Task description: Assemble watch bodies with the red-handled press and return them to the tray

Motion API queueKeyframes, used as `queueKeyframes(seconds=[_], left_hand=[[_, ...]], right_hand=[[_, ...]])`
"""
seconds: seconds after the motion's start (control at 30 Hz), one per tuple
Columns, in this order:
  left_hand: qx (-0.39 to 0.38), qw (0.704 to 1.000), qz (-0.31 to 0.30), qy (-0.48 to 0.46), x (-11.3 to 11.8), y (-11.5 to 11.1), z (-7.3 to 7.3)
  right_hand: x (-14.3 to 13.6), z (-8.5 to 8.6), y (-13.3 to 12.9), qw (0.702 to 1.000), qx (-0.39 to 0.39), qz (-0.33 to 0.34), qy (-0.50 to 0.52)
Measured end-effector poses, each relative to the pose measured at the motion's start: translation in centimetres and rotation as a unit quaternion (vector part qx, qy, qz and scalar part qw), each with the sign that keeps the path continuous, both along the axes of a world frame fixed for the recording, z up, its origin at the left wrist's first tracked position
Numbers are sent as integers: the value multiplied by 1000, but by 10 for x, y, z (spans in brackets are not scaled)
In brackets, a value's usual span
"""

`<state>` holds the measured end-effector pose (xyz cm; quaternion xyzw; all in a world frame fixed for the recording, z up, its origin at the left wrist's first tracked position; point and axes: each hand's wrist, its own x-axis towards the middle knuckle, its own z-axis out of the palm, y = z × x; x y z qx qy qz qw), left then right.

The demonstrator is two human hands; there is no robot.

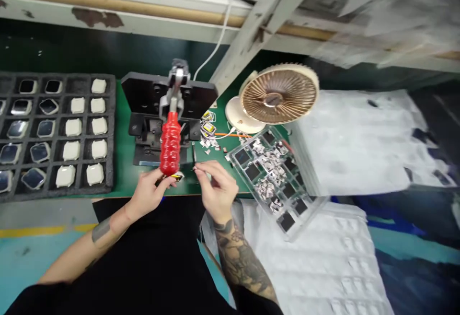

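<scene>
Below the red ribbed handle (170, 145) of a black bench press (143, 99), my left hand (149, 190) is closed on a small watch part (178, 176) with yellow and black on it. The handle and fingers hide much of this part. Just right of it, my right hand (218, 189) has thumb and forefinger pinched at the lower end of a thin dark tool (194, 152), perhaps tweezers. Its tip is too small to make out. Beyond my right hand, small watch parts (207, 128) with yellow pieces lie among white scraps on the green bench.
A dark foam tray (112, 137) on the left holds white watch-shaped pieces and dark-faced ones. A beige fan (278, 92) stands right of the press. Nearer lies a clear tray (257, 192) with black squares and white scraps. White plastic trays (352, 142) are stacked at right.
</scene>
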<state>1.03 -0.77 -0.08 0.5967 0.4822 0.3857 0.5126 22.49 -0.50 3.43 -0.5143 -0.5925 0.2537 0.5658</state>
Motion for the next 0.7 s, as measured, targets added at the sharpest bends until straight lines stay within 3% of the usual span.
queueKeyframes(seconds=[0.07, 0.17, 0.3, 0.43, 0.6, 0.7], left_hand=[[7, 1000, -4, 1, 0, 0, 3], [9, 1000, -1, -7, 1, 0, 7], [2, 1000, 1, -29, 2, -1, 5], [-14, 998, 11, -53, 1, -1, -1], [-28, 998, 7, -50, -2, 3, 0], [-21, 999, -10, -40, -7, 6, 6]], right_hand=[[-26, -9, -2, 999, -18, 36, 20], [-39, -19, 2, 997, -29, 64, 18], [-30, -22, 5, 996, -24, 80, -9], [-19, -23, -2, 981, -18, 163, -100], [-16, -30, -1, 958, 77, 191, -201], [-19, -24, 0, 947, 102, 193, -234]])
